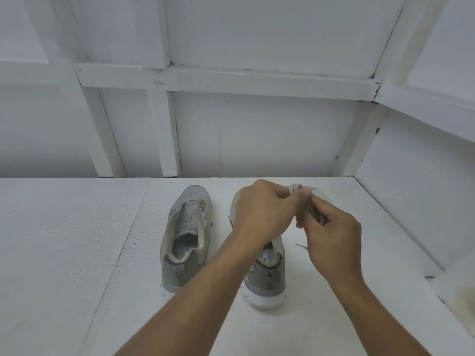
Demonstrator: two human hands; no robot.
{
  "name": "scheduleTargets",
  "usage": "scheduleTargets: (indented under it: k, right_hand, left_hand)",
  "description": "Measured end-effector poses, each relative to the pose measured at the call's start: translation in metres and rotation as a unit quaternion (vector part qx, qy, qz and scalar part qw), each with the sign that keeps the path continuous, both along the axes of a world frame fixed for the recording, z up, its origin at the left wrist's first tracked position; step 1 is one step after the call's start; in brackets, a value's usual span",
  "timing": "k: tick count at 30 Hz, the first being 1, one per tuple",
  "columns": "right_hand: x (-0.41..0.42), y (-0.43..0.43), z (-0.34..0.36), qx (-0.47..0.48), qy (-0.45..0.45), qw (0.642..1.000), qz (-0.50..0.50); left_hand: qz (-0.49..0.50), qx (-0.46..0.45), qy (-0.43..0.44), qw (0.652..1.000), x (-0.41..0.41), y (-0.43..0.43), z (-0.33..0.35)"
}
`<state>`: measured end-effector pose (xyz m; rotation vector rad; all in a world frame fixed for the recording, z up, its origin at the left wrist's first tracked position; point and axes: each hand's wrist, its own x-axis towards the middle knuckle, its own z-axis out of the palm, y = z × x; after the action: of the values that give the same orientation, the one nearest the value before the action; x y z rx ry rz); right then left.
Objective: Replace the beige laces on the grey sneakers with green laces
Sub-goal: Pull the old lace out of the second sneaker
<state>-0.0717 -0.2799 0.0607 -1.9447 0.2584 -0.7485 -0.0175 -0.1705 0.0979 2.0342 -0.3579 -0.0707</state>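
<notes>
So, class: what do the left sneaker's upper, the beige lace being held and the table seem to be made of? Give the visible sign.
Left sneaker: grey knit or mesh fabric, matte; the toe looks finely textured.
Lace: woven textile, perhaps cotton or polyester; it bends into a soft loop.
Table: probably painted wood boards; white matte coat, seams, chipped specks.

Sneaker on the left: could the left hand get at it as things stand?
Probably yes, but only after letting go: the left hand pinches the beige lace over the right sneaker, while the sneaker on the left sits beside it with bare table between.
</notes>
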Motion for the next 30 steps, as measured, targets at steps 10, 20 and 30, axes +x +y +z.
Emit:
scheduleTargets:
  k: [10, 20, 30]
  right_hand:
    - [0.002, -0.092, -0.028, -0.111, 0.173, 0.978, -0.036]
    - [0.002, -0.102, -0.079, -0.259, 0.387, 0.877, 0.115]
    - [-0.007, -0.100, -0.108, -0.341, 0.301, 0.890, 0.020]
  left_hand:
    - [0.003, 0.028, -0.001, 1.000, 0.018, -0.016, -0.017]
    - [-0.099, 0.177, -0.086, 0.975, 0.027, -0.053, -0.037]
    - [-0.143, 0.242, -0.102, 0.954, 0.032, -0.072, -0.036]
